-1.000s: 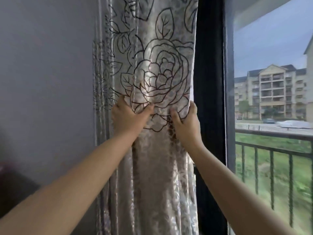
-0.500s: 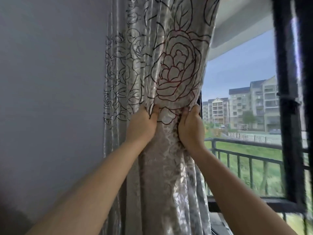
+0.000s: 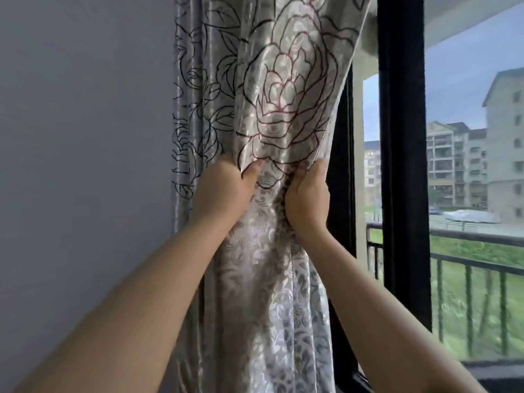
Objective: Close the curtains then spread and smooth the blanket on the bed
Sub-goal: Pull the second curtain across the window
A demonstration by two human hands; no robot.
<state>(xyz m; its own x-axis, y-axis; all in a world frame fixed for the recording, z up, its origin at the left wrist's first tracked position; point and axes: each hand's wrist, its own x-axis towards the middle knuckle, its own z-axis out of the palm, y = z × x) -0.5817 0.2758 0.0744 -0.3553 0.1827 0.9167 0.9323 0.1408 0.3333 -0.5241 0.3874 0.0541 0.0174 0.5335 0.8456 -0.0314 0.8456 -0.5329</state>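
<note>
Gripping the bunched floral curtain (image 3: 286, 114) with left hand (image 3: 224, 191) and right hand (image 3: 307, 199), draw it rightward across the window frame (image 3: 402, 165), steadily.

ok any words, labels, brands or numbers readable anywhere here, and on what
None: no readable text in this view.
The curtain, gripped by the left hand and the right hand, bears only a rose and leaf pattern.
The wall is plain.
The apartment buildings outside the window frame are too far and blurred to show any signs.
</note>
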